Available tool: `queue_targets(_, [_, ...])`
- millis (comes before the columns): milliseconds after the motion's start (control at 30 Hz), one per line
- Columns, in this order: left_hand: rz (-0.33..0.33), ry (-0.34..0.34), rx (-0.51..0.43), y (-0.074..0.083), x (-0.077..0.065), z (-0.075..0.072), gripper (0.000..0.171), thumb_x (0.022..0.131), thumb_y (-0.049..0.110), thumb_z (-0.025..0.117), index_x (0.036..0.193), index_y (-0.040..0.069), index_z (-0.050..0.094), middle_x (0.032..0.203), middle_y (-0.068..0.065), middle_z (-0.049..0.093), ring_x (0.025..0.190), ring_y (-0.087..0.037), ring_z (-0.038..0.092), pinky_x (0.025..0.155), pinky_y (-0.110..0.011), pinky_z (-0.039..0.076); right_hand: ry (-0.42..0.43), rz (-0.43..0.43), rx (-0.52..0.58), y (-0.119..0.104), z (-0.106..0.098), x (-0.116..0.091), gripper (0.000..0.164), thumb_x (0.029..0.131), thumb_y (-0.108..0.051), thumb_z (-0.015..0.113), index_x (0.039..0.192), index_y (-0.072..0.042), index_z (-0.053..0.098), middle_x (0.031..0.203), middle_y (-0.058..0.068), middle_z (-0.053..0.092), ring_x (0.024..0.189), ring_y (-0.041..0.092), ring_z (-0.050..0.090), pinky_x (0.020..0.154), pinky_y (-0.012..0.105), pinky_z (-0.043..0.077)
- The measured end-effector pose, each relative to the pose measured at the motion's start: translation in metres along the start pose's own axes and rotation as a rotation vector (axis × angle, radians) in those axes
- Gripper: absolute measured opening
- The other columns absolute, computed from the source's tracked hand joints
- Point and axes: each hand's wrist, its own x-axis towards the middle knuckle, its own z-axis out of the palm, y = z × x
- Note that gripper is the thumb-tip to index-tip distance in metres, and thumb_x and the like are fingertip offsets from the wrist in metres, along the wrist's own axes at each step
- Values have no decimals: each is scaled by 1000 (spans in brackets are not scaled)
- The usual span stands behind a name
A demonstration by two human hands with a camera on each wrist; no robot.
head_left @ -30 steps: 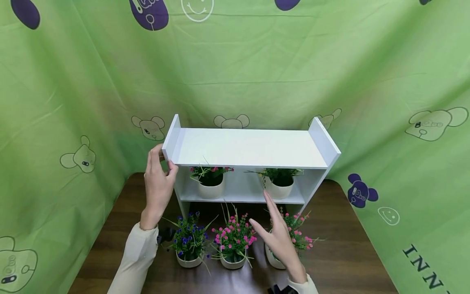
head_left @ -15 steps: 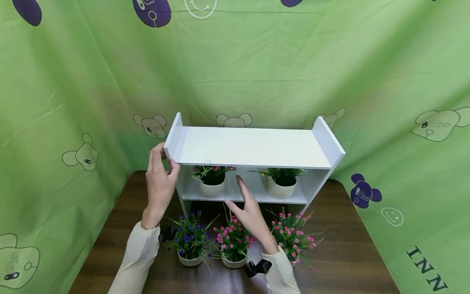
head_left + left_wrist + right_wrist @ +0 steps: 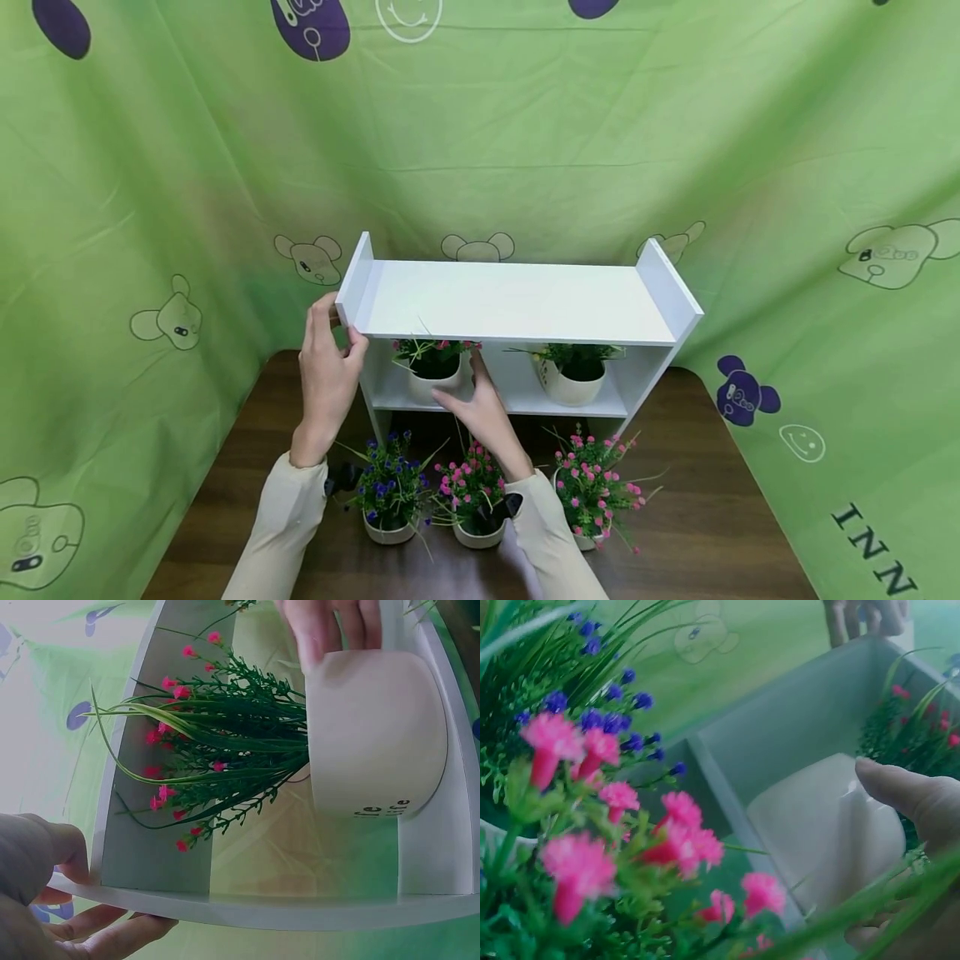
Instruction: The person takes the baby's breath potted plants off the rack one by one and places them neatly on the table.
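Observation:
My left hand (image 3: 326,383) pinches the front edge of the left side panel of a white two-tier shelf (image 3: 502,300), thumb on the inner side and fingers outside. My right hand (image 3: 486,417) reaches under the top board to a potted plant (image 3: 431,388) with pink flowers, on the left of the lower tier. Its thumb lies at the front of the white pot and its fingers at the right side. The left wrist view shows fingertips against the pot (image 3: 375,735), which bears dark lettering; in the right wrist view the thumb (image 3: 900,787) is at the rim.
Another potted plant (image 3: 572,383) stands at the right of the lower tier. In front on the brown table (image 3: 690,500) are a blue-flowered plant (image 3: 390,492) and two pink-flowered ones, one middle (image 3: 476,537), one right (image 3: 600,492). Green printed cloth (image 3: 487,167) hangs around.
My right hand has moved left and inward, from above the right-hand front plant to the left pot on the lower tier. My left hand has kept its hold on the shelf panel.

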Motion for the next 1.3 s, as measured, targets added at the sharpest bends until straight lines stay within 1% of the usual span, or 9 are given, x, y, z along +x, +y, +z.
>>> queue_targets(133, [-1, -2, -9, 0, 1, 0, 49, 97, -13, 55, 143, 0, 45, 128, -30, 56, 103, -43, 65, 68, -55, 64, -4, 9, -5, 3, 3, 6, 108, 95, -32, 81, 170, -5, 8, 173, 25, 14, 158, 43, 20, 125, 61, 27])
queue_targets(233, [-3, -2, -11, 0, 1, 0, 50, 96, -13, 55, 143, -1, 45, 128, -30, 56, 103, -43, 65, 68, -56, 64, -7, 14, -18, 3, 5, 9, 107, 96, -32, 81, 169, -4, 8, 173, 26, 14, 157, 44, 20, 125, 61, 28])
queue_targets(467, [-5, -4, -2, 0, 0, 0, 48, 97, -12, 55, 143, -1, 45, 127, -30, 56, 103, -44, 65, 67, -56, 64, -20, 33, -33, 3, 9, 14, 108, 95, -31, 82, 168, 0, 8, 173, 27, 13, 158, 44, 18, 125, 59, 28])
queue_targets(600, [-5, -3, -1, 0, -1, 0, 48, 97, -12, 55, 143, -1, 46, 127, -30, 56, 103, -44, 65, 66, -55, 63, -29, 11, -30, 4, 11, 17, 106, 96, -29, 81, 167, 3, 9, 171, 30, 15, 156, 45, 22, 124, 60, 30])
queue_targets(733, [-2, -2, 0, 0, -1, 1, 48, 97, -12, 55, 143, -1, 46, 127, -30, 56, 103, -43, 65, 65, -55, 63, -22, -26, -28, 5, 13, 18, 101, 97, -22, 80, 167, 4, 13, 171, 29, 19, 155, 45, 25, 124, 59, 29])
queue_targets(1000, [4, 5, -15, 0, 1, 1, 48, 96, -13, 55, 142, -1, 46, 128, -31, 56, 105, -46, 66, 68, -57, 64, 9, -68, -26, 5, 13, 10, 97, 96, -19, 80, 167, 3, 17, 170, 27, 23, 154, 43, 30, 125, 57, 29])
queue_targets(1100, [3, 1, -15, 1, 1, 1, 48, 96, -13, 55, 142, -1, 46, 128, -31, 56, 106, -47, 66, 69, -57, 64, 13, -102, -28, 7, 11, 4, 94, 96, -17, 80, 166, 3, 21, 167, 29, 30, 151, 44, 36, 122, 59, 32])
queue_targets(1233, [-5, -6, -13, 1, 0, 0, 48, 96, -12, 55, 142, -1, 46, 128, -31, 56, 106, -47, 66, 69, -57, 64, 10, -136, -35, 9, 8, -6, 89, 95, -14, 81, 164, 4, 28, 157, 30, 43, 140, 45, 49, 112, 60, 44])
queue_targets(1300, [-10, -6, -12, 1, 0, 0, 48, 96, -12, 55, 142, -1, 46, 128, -31, 56, 106, -47, 66, 70, -58, 64, 6, -141, -41, 9, 6, -10, 87, 95, -14, 81, 163, 4, 30, 154, 30, 47, 136, 44, 53, 109, 59, 48])
